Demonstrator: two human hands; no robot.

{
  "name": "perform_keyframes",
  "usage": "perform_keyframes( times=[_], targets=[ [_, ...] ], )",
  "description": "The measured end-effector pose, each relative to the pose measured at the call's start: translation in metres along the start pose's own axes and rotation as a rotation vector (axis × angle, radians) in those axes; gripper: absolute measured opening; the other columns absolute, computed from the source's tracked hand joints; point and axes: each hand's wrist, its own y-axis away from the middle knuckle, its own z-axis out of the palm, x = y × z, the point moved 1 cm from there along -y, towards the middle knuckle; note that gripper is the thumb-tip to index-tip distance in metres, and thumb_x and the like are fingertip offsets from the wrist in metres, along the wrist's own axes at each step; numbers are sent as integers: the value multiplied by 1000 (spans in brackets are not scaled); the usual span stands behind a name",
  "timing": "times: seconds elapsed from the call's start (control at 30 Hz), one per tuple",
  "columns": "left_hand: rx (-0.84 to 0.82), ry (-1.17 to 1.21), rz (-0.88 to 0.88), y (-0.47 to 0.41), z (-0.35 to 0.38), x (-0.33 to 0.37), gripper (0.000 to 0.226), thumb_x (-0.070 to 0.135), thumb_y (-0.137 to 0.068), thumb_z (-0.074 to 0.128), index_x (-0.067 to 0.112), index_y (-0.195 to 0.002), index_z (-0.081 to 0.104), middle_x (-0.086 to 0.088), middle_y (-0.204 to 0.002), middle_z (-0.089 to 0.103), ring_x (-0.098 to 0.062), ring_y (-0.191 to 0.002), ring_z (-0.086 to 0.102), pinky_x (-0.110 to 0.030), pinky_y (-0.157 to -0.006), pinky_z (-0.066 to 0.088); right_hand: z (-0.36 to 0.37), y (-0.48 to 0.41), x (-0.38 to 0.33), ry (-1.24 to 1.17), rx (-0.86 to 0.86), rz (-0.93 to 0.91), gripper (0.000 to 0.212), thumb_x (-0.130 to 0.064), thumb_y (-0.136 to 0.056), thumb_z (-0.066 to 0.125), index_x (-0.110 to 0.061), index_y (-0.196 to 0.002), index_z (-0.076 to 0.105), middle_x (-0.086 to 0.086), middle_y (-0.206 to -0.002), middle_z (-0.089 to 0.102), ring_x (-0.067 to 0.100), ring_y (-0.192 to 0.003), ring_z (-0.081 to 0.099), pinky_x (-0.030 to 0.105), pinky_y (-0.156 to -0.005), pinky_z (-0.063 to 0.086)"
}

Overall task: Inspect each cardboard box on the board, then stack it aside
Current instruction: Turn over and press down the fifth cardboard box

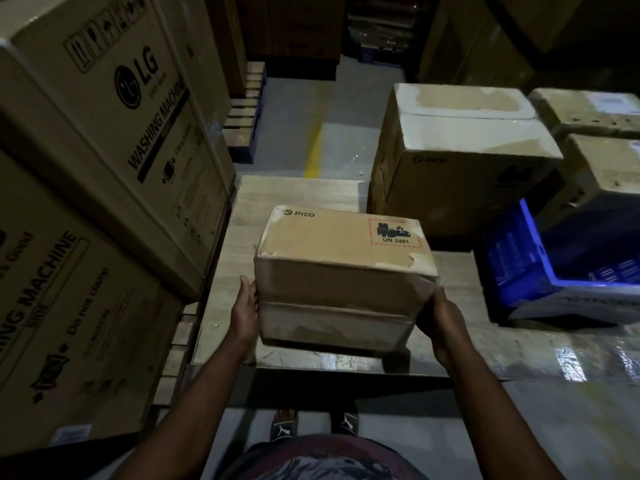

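I noted a pale wood-grain board point(298, 194) lying over wooden slats point(175, 344), a large PICO carton point(450, 181) standing at its far right, a blue crate point(516, 271) just beside, on the right edge.

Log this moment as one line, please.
phase: inspect | left hand: holds PICO box, left end | right hand: holds right end | position: over wooden board
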Motion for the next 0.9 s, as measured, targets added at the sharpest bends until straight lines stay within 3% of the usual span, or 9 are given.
perform_keyframes(
  times=[0.07, 0.17, 0.23, 0.33, 0.5, 0.7, 0.9],
  targets=[
    [-5, -96, 83, 10, -4, -7, 40, 31, -109, 29, 14, -120, 63, 6, -101, 75, -8, -94, 71, -25, -80, 57, -7, 8, -1, -41, -52, -50, 51, -61, -103, 31, -25, -100, 67, 1, -101, 68, 19, -98, 65, 37, -91, 52],
    [71, -496, 231, 16, -8, -15, 34, 32, -107, 39, 15, -126, 62, 5, -105, 69, -6, -91, 63, -21, -72, 49, -8, 16, 4, -9, -23, -141, 45, -58, -103, 36, -29, -91, 68, -4, -95, 69, 15, -92, 64, 35, -84, 50],
    [107, -595, 256, 16, -11, -19, 36, 36, -106, 41, 18, -130, 61, 2, -108, 66, -10, -92, 60, -26, -71, 44, -7, 14, 12, 114, 47, -257, 32, -43, -102, 50, -25, -84, 70, 0, -89, 69, 21, -86, 63, 35, -72, 49],
    [153, -621, 265, 16, -11, -20, 37, 38, -105, 44, 19, -131, 62, 3, -109, 68, -17, -99, 62, -31, -79, 45, -6, 10, 23, 215, 76, -377, 20, -31, -100, 59, -16, -99, 72, 4, -93, 72, 24, -89, 66, 33, -65, 49],
    [314, -773, 182, 5, -20, -25, 45, 59, -99, 43, 22, -99, 70, 2, -79, 68, -22, -76, 63, -37, -72, 50, 0, 0, 22, 321, 197, -374, 26, -32, -98, 62, -18, -115, 74, 3, -108, 74, 20, -98, 67, 40, -86, 55],
    [288, -655, 182, 1, -12, -28, 34, 39, -93, 62, 28, -125, 65, 7, -98, 69, -22, -94, 65, -39, -88, 55, 10, -15, 28, 425, 85, -419, 38, -33, -96, 63, -21, -132, 63, 3, -118, 72, 25, -104, 67, 44, -91, 55],
    [236, -637, 243, -7, -8, -28, 32, 39, -96, 60, 28, -126, 62, 7, -102, 67, -20, -97, 63, -33, -85, 50, 18, -24, 36, 415, -3, -429, 46, -28, -97, 62, -23, -142, 53, 0, -129, 67, 21, -114, 62, 40, -98, 51]
  ],
)
